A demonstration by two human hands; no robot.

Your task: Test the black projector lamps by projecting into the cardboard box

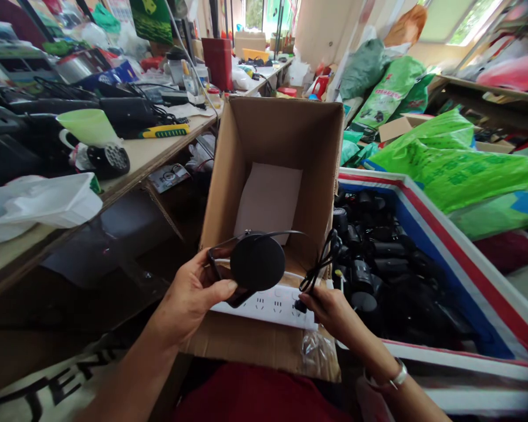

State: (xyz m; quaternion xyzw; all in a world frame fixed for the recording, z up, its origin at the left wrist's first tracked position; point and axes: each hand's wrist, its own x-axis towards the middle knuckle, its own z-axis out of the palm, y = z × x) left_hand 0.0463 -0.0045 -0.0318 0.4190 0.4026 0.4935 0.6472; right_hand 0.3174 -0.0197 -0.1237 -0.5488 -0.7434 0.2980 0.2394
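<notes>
Your left hand [189, 293] curls partly closed around the left side of a black round-faced device [257, 262], thumb at its near edge, fingers behind. Your right hand [328, 308] pinches the low end of a looped cable [320, 262] beside a black plug [299, 306]; whether the plug sits in the socket cannot be told.

The device, held above a white power strip [264, 303] at the near edge of an open cardboard box [286, 123], looks light and stiff, its smooth disc perhaps slippery; the dark frame behind likely offers you the surer hold, while the thin cable should bend freely. The flat face points up towards you, a circle without a long axis; the cable bundle slants from lower left to upper right.

Right of the box, a striped bin [460, 246] holds black items; left stands a cluttered table [134, 167].
</notes>
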